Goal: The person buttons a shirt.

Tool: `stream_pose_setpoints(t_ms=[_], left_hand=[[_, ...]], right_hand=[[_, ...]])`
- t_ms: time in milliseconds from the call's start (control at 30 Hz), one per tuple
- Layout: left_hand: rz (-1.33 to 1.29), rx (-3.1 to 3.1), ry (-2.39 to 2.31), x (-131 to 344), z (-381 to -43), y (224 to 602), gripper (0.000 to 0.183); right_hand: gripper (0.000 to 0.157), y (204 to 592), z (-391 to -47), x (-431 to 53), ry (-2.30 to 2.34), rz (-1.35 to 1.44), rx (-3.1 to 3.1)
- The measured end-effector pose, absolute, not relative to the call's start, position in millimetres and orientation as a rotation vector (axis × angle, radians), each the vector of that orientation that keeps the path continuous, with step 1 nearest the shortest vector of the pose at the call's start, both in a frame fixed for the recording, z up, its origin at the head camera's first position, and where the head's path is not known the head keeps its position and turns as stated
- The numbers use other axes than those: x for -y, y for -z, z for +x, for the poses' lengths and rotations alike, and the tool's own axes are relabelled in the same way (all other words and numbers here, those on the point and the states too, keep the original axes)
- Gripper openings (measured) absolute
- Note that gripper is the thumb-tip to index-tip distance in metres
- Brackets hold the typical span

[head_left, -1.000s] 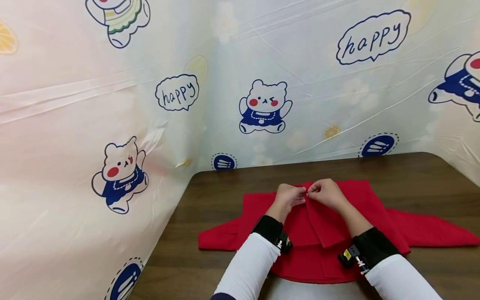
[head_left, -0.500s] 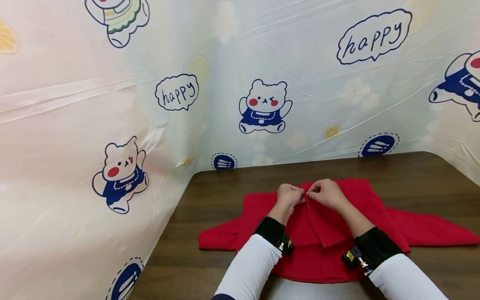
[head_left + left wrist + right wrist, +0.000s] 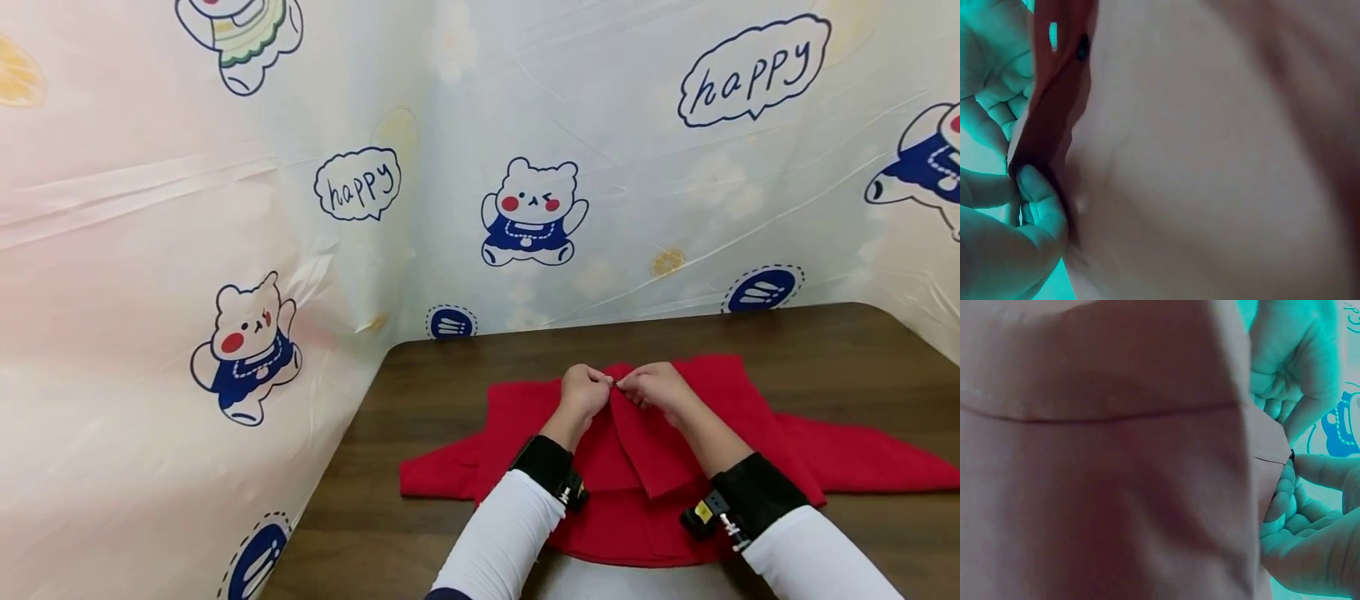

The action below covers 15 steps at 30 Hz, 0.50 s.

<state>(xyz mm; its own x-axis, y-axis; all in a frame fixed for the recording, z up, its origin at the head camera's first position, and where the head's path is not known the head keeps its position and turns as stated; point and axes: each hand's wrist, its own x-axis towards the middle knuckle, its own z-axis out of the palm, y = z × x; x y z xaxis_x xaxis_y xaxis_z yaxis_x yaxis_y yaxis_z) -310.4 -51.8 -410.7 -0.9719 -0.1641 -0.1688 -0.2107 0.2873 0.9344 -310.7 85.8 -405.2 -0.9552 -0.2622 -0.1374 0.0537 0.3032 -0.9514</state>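
Note:
A red long-sleeved garment [image 3: 536, 408] lies spread on the brown table, its front flaps overlapping. My left hand [image 3: 584, 395] pinches the flap edge near the top middle. Facing it, my right hand [image 3: 660, 390] pinches the same spot, where a small dark button [image 3: 615, 383] shows between the fingertips. Seen from the right wrist, this button [image 3: 1292, 455] sits at the corner of the cloth, against the right hand's fingers. A slit-like buttonhole [image 3: 1054, 36] and another dark button [image 3: 1083, 47] appear along the cloth edge in the left wrist view. Cloth fills much of both wrist views.
The sleeves stretch left [image 3: 438, 468] and right [image 3: 877, 458] across the wooden table [image 3: 442, 375]. Behind the table hangs a pale curtain [image 3: 615, 208] printed with bears. Black straps with small cameras sit on both wrists.
Both hands stay at the top of the flap. The right hand's fingers have shifted slightly, and the dark button now shows between the fingertips. The garment lies nearly as before.

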Motion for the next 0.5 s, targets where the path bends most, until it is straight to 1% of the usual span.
stream_pose_setpoints(t_ms=[167,300,400,500], left_hand=[[-0.334,-2.595,-1.761,50.0,-309.2,415.1,0.015],[-0.324,-2.562,-1.783,56.0,-307.6,413.9,0.013],[-0.280,-2.534,-1.717,66.0,-303.8,411.4,0.014],[-0.197,-2.580,-1.546,75.7,-297.0,409.2,0.015]], right_hand=[[0.025,406.9,-308.4,-87.6,1.716,-0.158,-2.222],[0.025,408.2,-307.8,-87.9,1.664,-0.168,-2.326],[0.022,405.6,-304.5,-89.5,1.551,-0.216,-2.494],[0.018,400.8,-296.1,-89.3,1.305,-0.326,-2.713]])
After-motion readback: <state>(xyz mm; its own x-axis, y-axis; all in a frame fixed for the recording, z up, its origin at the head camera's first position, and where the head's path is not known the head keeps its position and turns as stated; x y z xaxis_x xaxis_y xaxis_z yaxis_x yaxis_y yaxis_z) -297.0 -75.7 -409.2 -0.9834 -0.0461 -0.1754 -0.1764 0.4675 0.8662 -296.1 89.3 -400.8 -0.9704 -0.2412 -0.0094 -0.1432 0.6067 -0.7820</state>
